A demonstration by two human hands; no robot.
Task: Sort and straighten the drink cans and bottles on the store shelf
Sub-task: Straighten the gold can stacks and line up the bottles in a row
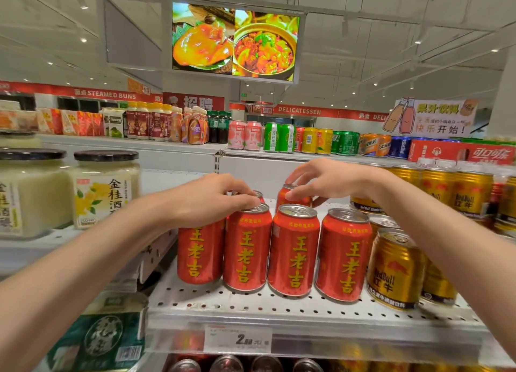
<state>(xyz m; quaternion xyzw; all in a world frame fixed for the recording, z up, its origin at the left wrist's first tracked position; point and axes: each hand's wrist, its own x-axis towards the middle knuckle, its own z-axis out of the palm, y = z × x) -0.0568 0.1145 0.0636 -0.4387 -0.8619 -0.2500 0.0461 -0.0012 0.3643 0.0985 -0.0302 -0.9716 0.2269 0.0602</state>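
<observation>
Several red herbal-tea cans with yellow characters stand in a front row on the white perforated shelf (251,304). My left hand (212,198) reaches over the leftmost red can (199,251), its fingers curled round the top of a red can behind (259,196) the front row. My right hand (326,180) pinches the rim of another back-row red can (293,197) with thumb and fingers. Gold energy-drink cans (395,271) stand to the right of the red row, under my right forearm.
Glass jars with black lids (104,187) stand on the shelf section to the left. More gold cans (472,193) fill the right. A far shelf carries mixed cans and bottles (279,141). A price tag (237,339) hangs on the shelf's front edge; can tops show below.
</observation>
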